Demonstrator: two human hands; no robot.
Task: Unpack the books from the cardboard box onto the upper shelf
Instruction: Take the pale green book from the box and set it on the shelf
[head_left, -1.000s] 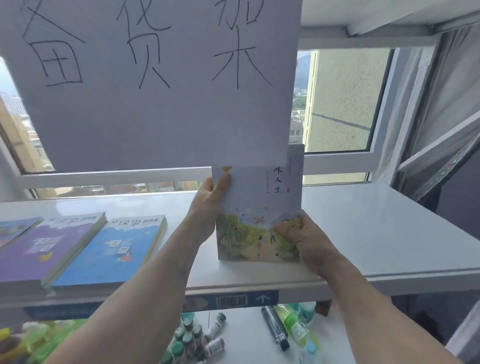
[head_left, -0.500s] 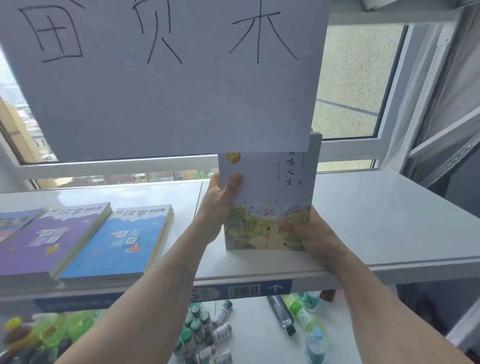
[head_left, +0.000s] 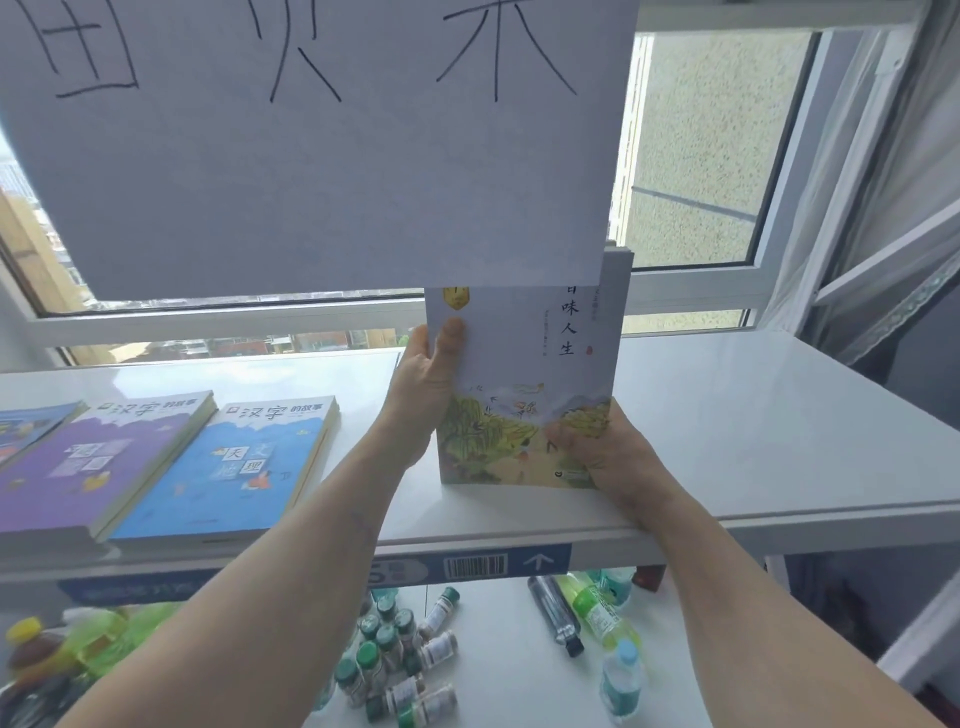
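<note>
A pale book (head_left: 530, 374) with a yellow-green landscape on its cover stands upright on the white upper shelf (head_left: 753, 415). My left hand (head_left: 423, 395) grips its left edge, thumb on the cover. My right hand (head_left: 597, 447) holds its lower right corner, fingers on the cover. At least one more book stands behind it, its top edge showing. A blue book (head_left: 228, 462) and a purple book (head_left: 93, 457) lie flat on the shelf to the left. The cardboard box is out of sight.
A large white paper sign (head_left: 311, 156) with black handwriting hangs above and hides the book's top. A window frame (head_left: 727, 286) runs behind the shelf. On the lower shelf lie several small green-capped bottles (head_left: 395, 660) and drink bottles (head_left: 592, 608).
The view has come closer and tilted down a little. Both hands keep their hold on the upright book, which stays in about the same spot on the shelf.
</note>
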